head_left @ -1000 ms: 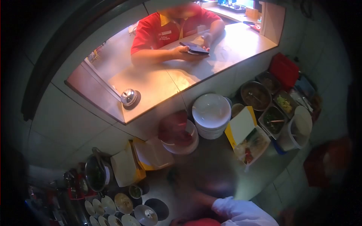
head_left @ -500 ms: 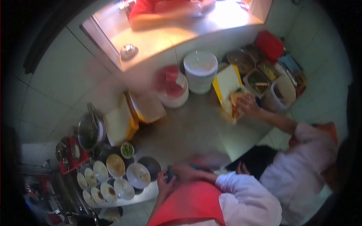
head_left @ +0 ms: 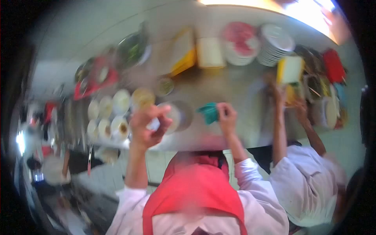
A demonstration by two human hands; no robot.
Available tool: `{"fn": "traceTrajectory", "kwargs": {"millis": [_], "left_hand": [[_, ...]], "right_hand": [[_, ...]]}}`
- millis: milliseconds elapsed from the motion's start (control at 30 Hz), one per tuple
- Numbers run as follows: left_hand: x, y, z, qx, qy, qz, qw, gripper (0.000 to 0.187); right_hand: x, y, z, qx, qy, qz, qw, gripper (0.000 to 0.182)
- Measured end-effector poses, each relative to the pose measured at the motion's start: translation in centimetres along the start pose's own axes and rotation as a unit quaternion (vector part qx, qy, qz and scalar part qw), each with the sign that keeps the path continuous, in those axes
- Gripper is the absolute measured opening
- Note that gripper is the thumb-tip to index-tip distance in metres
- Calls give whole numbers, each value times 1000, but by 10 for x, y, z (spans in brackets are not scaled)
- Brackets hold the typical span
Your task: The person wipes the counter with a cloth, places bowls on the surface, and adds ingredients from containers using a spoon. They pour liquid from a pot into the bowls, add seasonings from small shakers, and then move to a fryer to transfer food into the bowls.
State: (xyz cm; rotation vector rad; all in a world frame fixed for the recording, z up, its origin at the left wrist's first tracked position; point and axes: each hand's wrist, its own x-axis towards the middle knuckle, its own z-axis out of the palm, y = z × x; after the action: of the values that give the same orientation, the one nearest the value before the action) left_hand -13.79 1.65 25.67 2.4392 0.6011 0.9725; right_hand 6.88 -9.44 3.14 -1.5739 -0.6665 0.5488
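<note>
My right hand (head_left: 227, 113) is over the steel counter, its fingers pinched round a crumpled green cloth (head_left: 210, 112). To the left, my left hand (head_left: 147, 125) is raised above the row of bowls, blurred by motion. Its fingers curve with a gap between thumb and forefinger, and a whitish patch shows through that gap. Nothing held shows there. A pale bowl (head_left: 172, 117) is partly hidden behind it. Just beyond sits a bowl with yellowish contents (head_left: 143, 98).
Several small bowls (head_left: 121, 100) line the counter's left. Behind are a small cup of greens (head_left: 165, 86), a metal bowl (head_left: 133, 51), yellow-edged boxes (head_left: 210, 53) and stacked white plates (head_left: 276, 43). At right, a co-worker's hands (head_left: 300, 109) are at another yellow box (head_left: 290, 70).
My view has swung, shifting the counter scene. My hands, formerly close together near the counter's front edge, are now apart. The green cloth shows plainly in my right hand. The co-worker's second hand has reached the box.
</note>
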Motion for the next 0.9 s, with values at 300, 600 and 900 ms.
{"fn": "traceTrajectory", "kwargs": {"millis": [300, 600, 900], "left_hand": [[-9, 88, -266, 74, 83, 532, 839, 12], [-114, 14, -440, 95, 96, 576, 806, 29], [-188, -104, -525, -208, 151, 601, 757, 34]], "right_hand": [[-40, 40, 24, -139, -140, 42, 979, 9], [-115, -11, 119, -191, 178, -19, 965, 8], [-146, -113, 350, -209, 4, -124, 970, 15]]}}
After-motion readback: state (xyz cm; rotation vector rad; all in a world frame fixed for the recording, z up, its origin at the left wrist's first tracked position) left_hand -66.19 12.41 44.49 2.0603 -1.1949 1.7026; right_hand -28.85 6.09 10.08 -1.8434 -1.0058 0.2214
